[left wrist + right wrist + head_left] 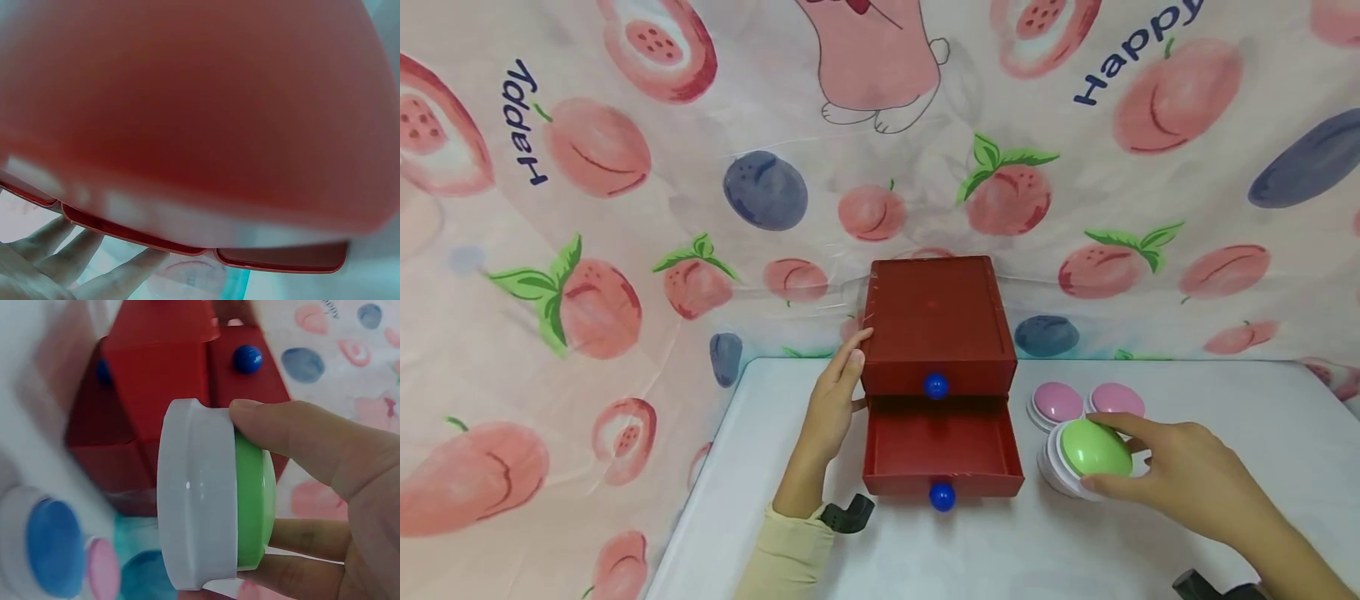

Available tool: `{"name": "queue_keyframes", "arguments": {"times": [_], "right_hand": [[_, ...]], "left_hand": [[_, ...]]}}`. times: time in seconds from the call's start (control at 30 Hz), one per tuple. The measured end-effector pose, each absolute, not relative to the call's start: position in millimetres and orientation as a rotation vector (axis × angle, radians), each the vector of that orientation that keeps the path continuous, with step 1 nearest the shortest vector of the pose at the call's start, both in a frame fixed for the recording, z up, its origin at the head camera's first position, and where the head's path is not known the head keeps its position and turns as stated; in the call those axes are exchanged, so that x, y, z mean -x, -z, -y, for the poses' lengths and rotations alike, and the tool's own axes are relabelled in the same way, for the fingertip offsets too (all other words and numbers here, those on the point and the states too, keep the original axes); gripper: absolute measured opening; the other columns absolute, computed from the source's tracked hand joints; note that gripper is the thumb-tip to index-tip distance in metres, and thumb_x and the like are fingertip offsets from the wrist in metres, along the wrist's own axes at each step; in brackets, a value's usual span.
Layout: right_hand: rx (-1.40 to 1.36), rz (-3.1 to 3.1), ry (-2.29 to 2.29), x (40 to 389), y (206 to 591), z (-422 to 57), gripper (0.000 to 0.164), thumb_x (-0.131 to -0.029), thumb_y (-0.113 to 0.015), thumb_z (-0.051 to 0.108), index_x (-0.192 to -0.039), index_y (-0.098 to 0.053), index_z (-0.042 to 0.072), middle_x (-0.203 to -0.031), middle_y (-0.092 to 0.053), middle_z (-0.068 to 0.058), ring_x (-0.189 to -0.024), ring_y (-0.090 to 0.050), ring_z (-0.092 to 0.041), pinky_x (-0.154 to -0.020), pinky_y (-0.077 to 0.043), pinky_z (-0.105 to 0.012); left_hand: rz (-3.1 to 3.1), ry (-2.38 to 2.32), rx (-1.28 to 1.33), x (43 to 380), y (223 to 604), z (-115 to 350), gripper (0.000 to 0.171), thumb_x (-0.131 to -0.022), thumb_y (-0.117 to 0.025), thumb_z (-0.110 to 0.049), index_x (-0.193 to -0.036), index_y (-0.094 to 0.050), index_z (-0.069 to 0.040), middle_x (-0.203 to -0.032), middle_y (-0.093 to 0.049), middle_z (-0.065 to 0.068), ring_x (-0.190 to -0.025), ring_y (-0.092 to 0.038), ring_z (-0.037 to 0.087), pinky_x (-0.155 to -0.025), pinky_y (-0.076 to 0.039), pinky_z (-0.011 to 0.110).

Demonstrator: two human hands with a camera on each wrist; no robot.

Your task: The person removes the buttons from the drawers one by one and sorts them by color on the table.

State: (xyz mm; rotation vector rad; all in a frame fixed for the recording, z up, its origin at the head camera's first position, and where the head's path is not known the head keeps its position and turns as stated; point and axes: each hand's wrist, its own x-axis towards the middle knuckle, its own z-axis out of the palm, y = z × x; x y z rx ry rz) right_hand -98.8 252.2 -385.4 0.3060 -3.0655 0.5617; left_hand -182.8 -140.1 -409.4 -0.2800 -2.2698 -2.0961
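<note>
A red cabinet point(936, 312) with blue knobs stands on the white table, its lower drawer point(940, 442) pulled out with its bare floor showing. My left hand point(831, 408) rests against the cabinet's left side; in the left wrist view its fingers point(119, 275) lie fairly straight along the red wall. Between thumb and fingers, my right hand point(1187, 475) grips a round white jar with a green lid point(1096, 447), to the right of the drawer. Seen from the right wrist, the jar's white body point(197, 494) is tilted onto its side, apart from the cabinet.
Two pink-lidded jars point(1057, 402) stand right of the cabinet, behind the held jar. A blue-lidded jar point(53, 547) shows in the right wrist view; from the head view it is not visible. A fruit-print cloth point(760, 275) hangs behind the table.
</note>
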Motion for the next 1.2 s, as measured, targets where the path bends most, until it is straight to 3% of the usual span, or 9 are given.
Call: {"name": "queue_keyframes", "arguments": {"times": [0.37, 0.93, 1.2], "right_hand": [[-0.24, 3.231, -0.641, 92.8, 425.1, -264.2, 0.084, -0.068, -0.081, 0.073, -0.133, -0.066, 0.022, -0.097, -0.073, 0.001, -0.087, -0.062, -0.018, -0.062, -0.05, -0.035], [-0.144, 3.341, -0.68, 83.2, 453.9, -270.1, 0.088, -0.072, -0.079, 0.07, -0.139, -0.062, 0.017, -0.103, -0.073, -0.003, -0.088, -0.063, -0.018, -0.07, -0.057, -0.044], [-0.054, 3.416, -0.685, 81.2, 466.6, -270.1, 0.092, -0.068, -0.081, 0.072, -0.139, -0.062, 0.017, -0.103, -0.073, -0.004, -0.091, -0.064, -0.02, -0.073, -0.058, -0.051]], "left_hand": [[2.269, 2.099, 0.292, 183.6, 409.7, 140.3, 0.044, -0.107, -0.046, -0.048, -0.15, -0.048, -0.037, -0.157, -0.042, 0.002, -0.141, -0.044, 0.033, -0.096, -0.052, 0.067], [2.276, 2.099, 0.297, 184.4, 408.8, 137.2, 0.044, -0.107, -0.045, -0.047, -0.15, -0.048, -0.037, -0.156, -0.043, 0.002, -0.14, -0.046, 0.033, -0.096, -0.052, 0.067], [2.273, 2.086, 0.282, 183.2, 409.6, 138.8, 0.043, -0.107, -0.045, -0.047, -0.15, -0.048, -0.037, -0.157, -0.042, 0.002, -0.142, -0.043, 0.032, -0.096, -0.05, 0.07]]}}
